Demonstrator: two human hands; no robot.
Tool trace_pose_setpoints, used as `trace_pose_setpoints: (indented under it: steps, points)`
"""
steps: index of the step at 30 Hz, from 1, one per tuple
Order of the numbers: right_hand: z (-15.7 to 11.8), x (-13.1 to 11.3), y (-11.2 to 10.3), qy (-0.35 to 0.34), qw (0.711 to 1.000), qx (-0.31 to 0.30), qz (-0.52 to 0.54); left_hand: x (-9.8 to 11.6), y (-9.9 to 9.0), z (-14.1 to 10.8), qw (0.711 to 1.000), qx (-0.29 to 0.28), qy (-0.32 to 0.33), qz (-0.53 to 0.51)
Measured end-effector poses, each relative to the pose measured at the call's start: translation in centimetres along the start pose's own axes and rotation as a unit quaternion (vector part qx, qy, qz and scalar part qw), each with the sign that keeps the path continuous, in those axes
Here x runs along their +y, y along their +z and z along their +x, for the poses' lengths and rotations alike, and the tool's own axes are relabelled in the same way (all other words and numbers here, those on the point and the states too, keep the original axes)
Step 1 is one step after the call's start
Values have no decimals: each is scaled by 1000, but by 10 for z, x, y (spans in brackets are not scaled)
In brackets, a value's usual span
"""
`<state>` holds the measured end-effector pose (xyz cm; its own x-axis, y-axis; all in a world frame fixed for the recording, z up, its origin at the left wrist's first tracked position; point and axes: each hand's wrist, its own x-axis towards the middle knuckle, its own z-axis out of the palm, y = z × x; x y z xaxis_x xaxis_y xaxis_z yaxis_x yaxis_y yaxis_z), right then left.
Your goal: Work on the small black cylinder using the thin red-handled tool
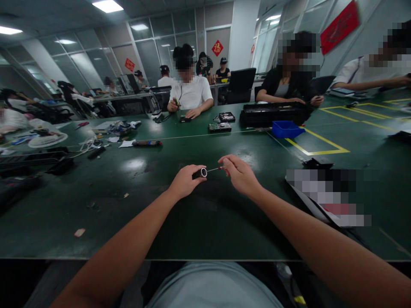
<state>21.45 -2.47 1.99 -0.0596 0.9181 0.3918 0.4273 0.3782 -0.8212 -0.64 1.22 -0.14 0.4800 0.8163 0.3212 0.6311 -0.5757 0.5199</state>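
Note:
Near the middle of the green table, my left hand is closed round a small black cylinder with a bright ring at its end. My right hand pinches a thin screwdriver by its reddish handle. The screwdriver's metal shaft points left, and its tip is at or close to the ringed end of the cylinder; whether they touch is too small to tell. Both hands are held above the table, a short way apart.
A blue tray and a long black device lie at the back right. Circuit-board parts sit at the back centre. Cables and a white fan crowd the left. A blurred, pale flat object lies right. People sit across.

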Motion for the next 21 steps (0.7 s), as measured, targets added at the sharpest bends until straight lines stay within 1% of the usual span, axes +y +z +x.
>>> trace_pose_setpoints:
  steps: [2,4,8,11,13,14,16,17,21]
  points:
    - [1,0,1,14,999,20,23,-1,0,0,1000,2,-5,-4]
    - [3,1,3,27,996,40,77,-2,1,0,1000,9,-9,-8]
    - [7,7,10,49,982,51,177,-3,3,1,1000,11,2,-16]
    - [12,17,14,96,956,93,260,-1,2,4,999,31,37,-5]
    - [17,26,15,128,940,96,301,-1,1,7,998,31,61,13]
    - [20,31,15,149,933,96,314,-2,0,8,997,22,67,24]
    - [25,38,14,180,921,115,324,-4,-1,10,997,-5,64,42]
    - [26,41,13,184,923,121,315,-5,-1,11,997,-16,57,49]
    - [27,43,12,160,949,124,243,-8,-1,11,998,-26,26,55]
